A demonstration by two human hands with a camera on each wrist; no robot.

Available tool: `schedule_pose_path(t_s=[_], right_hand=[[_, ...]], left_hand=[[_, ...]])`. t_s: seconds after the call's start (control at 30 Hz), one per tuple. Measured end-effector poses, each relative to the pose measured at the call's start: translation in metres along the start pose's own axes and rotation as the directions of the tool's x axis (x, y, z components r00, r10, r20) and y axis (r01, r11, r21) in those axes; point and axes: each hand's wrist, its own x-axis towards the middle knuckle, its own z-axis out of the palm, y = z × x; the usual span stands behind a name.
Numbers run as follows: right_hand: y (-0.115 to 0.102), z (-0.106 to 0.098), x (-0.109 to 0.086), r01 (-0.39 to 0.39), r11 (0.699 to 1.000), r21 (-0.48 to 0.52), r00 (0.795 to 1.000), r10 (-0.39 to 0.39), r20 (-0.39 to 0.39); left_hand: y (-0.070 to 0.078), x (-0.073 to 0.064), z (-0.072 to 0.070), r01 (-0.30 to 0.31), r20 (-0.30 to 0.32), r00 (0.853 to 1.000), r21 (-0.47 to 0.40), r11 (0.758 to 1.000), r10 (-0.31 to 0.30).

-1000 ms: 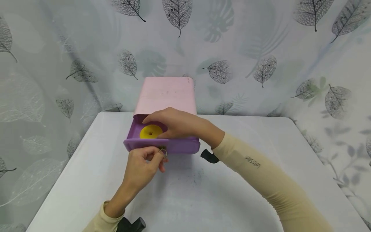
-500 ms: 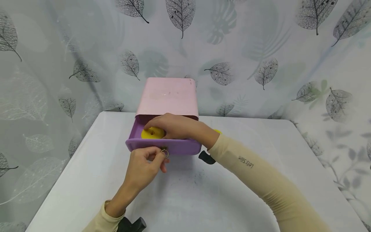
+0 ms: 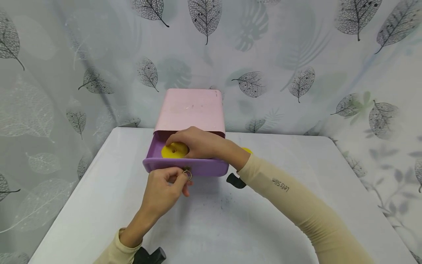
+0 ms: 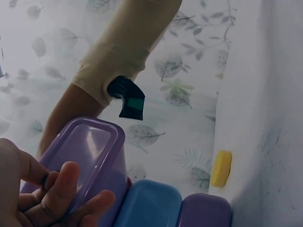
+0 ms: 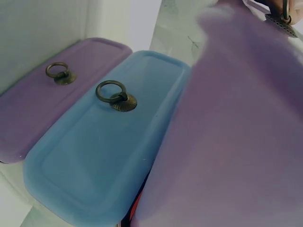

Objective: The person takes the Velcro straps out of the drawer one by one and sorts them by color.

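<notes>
A pink cabinet [image 3: 192, 110] has its top purple drawer [image 3: 211, 167] pulled out. My left hand [image 3: 163, 189] pinches the drawer's ring pull [image 3: 188, 175] between thumb and forefinger. Inside the drawer, near its front left, is a yellow disc [image 3: 173, 150] with a small hole in its middle. My right hand [image 3: 201, 143] reaches over the front edge and holds the disc, forefinger at its far edge and thumb at its near right side. In the left wrist view, the left hand [image 4: 59, 194] has its other fingers partly curled beside the drawer front.
Below the open drawer are a shut blue drawer [image 5: 104, 142] and a shut purple drawer [image 5: 61, 90], each with a ring pull. Another yellow piece [image 4: 220, 169] rests on the white table [image 3: 263, 220] to the right, partly behind the right forearm. Leaf-patterned cloth [image 3: 280, 55] hangs behind.
My right hand has lowered and its fingers have closed from above the yellow disc onto its edge. The left hand keeps its hold on the ring; the drawer stays out.
</notes>
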Motion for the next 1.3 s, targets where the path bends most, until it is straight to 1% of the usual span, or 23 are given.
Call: schedule_pose_path(t_s=[0.47,0.8,1.07,1.3], right_hand=[[-0.004,-0.008,-0.004,-0.002,1.000,0.023,0.999,0.003,-0.034],[-0.006,-0.019,-0.007,0.051,0.999,0.017,0.997,-0.050,-0.063],[-0.008,-0.024,-0.011,0.058,0.998,0.028,0.994,-0.055,-0.097],[-0.010,-0.026,-0.013,0.072,0.997,0.024,0.989,-0.069,-0.134]], left_hand=[[-0.001,0.000,-0.001,-0.005,0.002,1.000,0.004,1.000,0.005],[-0.003,0.000,0.000,-0.003,0.002,1.000,0.004,1.000,0.003],[-0.003,-0.001,0.000,-0.009,-0.003,1.000,0.007,1.000,0.009],[-0.003,0.000,0.000,-0.026,-0.005,1.000,0.011,1.000,0.026]])
